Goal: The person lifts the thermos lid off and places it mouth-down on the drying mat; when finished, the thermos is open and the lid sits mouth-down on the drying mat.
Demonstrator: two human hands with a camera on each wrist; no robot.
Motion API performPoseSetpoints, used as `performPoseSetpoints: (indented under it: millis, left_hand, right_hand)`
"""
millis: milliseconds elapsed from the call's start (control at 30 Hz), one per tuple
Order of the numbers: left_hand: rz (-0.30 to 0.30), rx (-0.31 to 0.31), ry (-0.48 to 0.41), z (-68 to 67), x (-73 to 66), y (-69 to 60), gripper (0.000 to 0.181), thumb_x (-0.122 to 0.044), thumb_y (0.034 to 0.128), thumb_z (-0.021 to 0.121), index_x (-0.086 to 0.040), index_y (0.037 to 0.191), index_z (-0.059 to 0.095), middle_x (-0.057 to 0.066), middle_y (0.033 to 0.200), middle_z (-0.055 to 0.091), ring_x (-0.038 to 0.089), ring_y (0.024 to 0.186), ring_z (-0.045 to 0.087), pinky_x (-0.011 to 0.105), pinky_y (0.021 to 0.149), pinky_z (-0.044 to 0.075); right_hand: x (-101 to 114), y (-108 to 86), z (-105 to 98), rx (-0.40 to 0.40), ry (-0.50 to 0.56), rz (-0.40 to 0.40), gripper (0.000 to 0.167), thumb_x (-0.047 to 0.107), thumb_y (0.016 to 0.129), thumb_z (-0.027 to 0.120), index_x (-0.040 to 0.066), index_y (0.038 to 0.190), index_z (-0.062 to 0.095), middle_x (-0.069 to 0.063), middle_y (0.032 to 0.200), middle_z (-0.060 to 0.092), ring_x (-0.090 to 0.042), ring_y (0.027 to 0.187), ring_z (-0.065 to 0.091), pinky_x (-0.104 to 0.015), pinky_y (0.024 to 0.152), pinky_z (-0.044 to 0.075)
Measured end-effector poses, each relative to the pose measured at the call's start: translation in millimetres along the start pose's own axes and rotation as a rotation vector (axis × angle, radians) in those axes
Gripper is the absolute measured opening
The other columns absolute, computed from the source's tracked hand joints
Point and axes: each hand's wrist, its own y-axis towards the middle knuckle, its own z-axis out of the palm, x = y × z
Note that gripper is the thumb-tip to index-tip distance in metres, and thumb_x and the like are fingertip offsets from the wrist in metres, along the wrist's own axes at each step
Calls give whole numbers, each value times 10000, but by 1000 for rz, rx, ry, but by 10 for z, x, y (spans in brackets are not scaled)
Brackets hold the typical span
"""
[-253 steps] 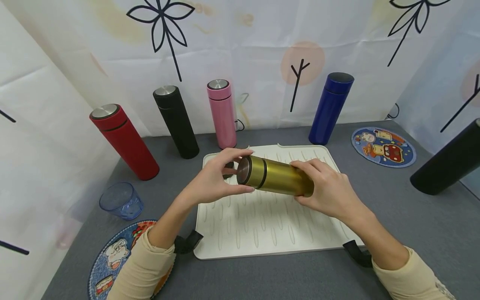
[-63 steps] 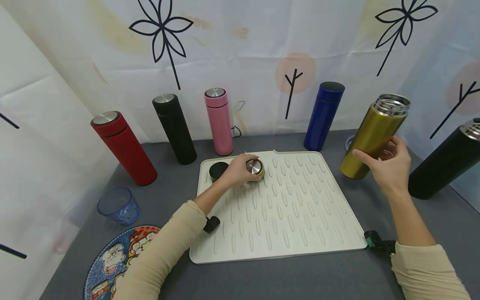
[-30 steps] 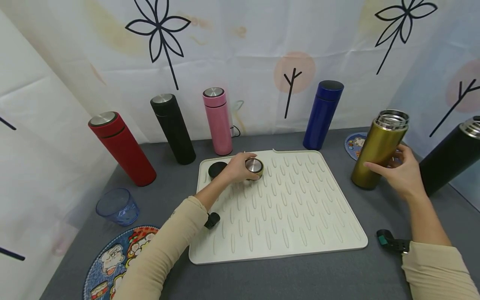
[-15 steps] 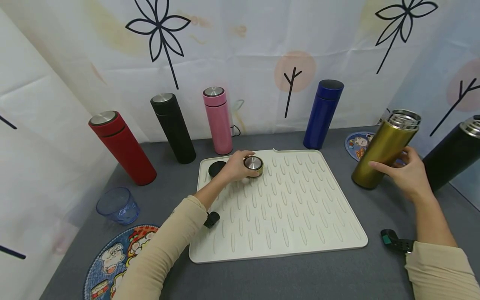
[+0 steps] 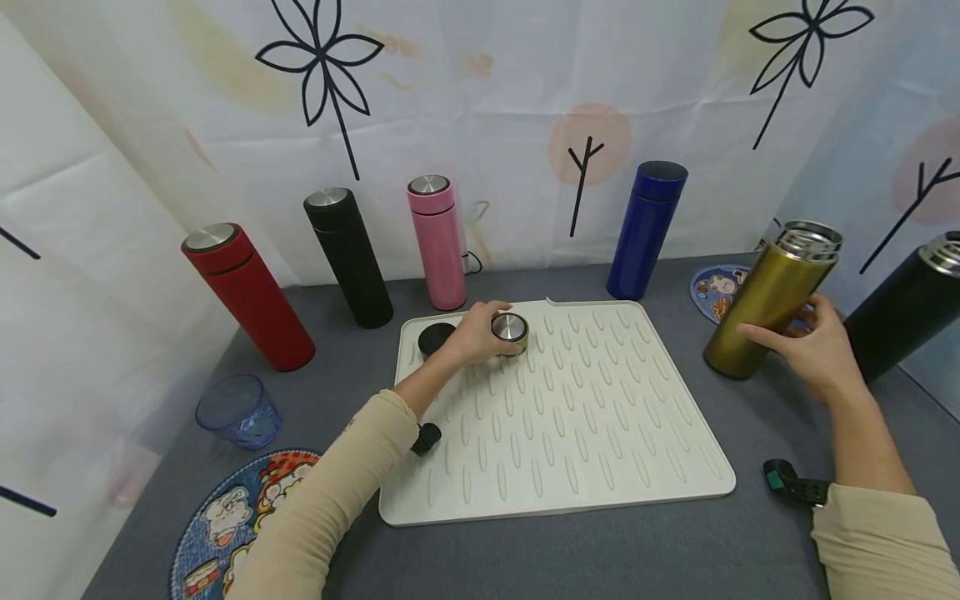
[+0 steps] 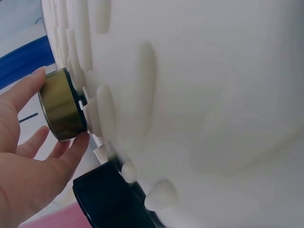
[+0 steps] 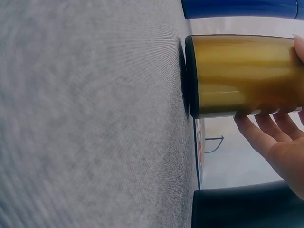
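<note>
In the head view, the left hand (image 5: 474, 335) pinches a gold lid with a steel top (image 5: 510, 327) at the back left of the white ridged mat (image 5: 570, 492). Beside it lies a black lid (image 5: 433, 338); the left wrist view shows the gold lid (image 6: 61, 105) between thumb and fingers, against the mat. The right hand (image 5: 817, 350) grips the open-topped gold bottle (image 5: 761, 292), which stands on the grey tabletop right of the mat. In the right wrist view the bottle's base (image 7: 237, 76) is at the cloth, with fingers around its side.
Red (image 5: 255, 300), black (image 5: 352, 262), pink (image 5: 440, 250) and blue (image 5: 645, 237) bottles stand along the back. A lidless black bottle (image 5: 896, 312) is at the far right. A blue glass (image 5: 243, 412) and round mat (image 5: 225, 517) lie left; another round mat (image 5: 708, 287) is behind the gold bottle.
Since the earliest frame, the gold lid has come off the bottle and moved onto the mat. The bottle has gone right and now stands on the table; the far-right black bottle has lost its lid.
</note>
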Motion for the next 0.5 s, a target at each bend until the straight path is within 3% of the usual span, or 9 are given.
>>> performPoseSetpoints:
  millis: [267, 400, 500]
  left_hand:
    - [-3, -17, -91, -98, 7, -44, 692, -272, 846, 741, -87, 1428, 417, 193, 1366, 423, 285, 1221, 438, 421, 949, 422]
    - [5, -40, -144, -162, 41, -57, 623, -277, 888, 691, -76, 1418, 432, 185, 1394, 428, 303, 1272, 416, 444, 967, 417]
    - [4, -52, -163, -199, 63, -69, 593, -275, 902, 673, -81, 1412, 442, 174, 1390, 446, 323, 1265, 430, 442, 971, 418]
  right_hand:
    - [15, -20, -14, 40, -16, -28, 1016, 470, 794, 741, 357, 1516, 36, -258, 1508, 165, -497, 1276, 271, -684, 983, 253]
    - [382, -244, 14, 71, -22, -31, 993, 370, 843, 729, 267, 1534, 24, -291, 1503, 135, -536, 1308, 215, -694, 989, 223]
    - [526, -342, 11, 89, -14, -49, 937, 295, 869, 714, 270, 1534, 54, -267, 1493, 161, -506, 1321, 212, -692, 996, 214]
